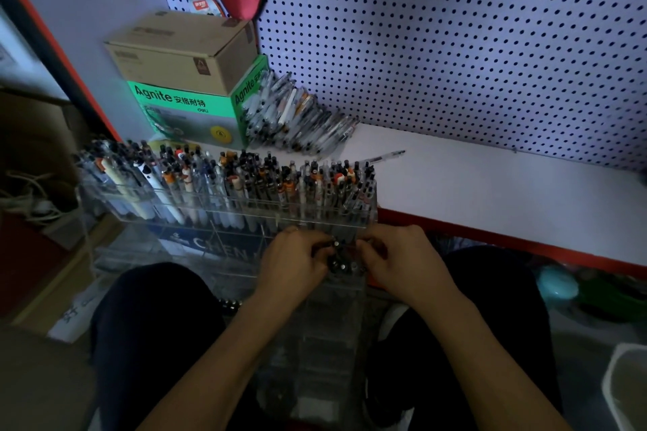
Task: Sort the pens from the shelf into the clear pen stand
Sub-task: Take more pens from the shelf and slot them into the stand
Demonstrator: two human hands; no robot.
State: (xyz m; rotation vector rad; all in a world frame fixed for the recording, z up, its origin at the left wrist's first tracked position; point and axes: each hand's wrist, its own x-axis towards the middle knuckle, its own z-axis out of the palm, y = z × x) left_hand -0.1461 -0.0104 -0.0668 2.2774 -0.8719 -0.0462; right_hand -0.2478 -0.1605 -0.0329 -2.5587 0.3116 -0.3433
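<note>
Dark-capped pens (338, 257) were pinched between the curled fingers of the left hand (293, 264) and right hand (402, 261), over a clear acrylic pen stand (325, 332) on the person's lap. Beyond, a pen-filled clear rack (231, 210) stood at the white shelf's (490, 192) front edge; loose pens (297, 119) lay piled against a green box (189, 112) near its back left corner.

The shelf (490, 185) lies bare on its right side, open to a reach. On the left, stacked boxes (189, 80) fill the corner, a pen pile (297, 115) leans against them, and one loose pen (383, 156) lies just beyond. The packed stand (227, 199) walls the left front edge. Both hands (296, 264) crowd the lap stand (336, 290).
</note>
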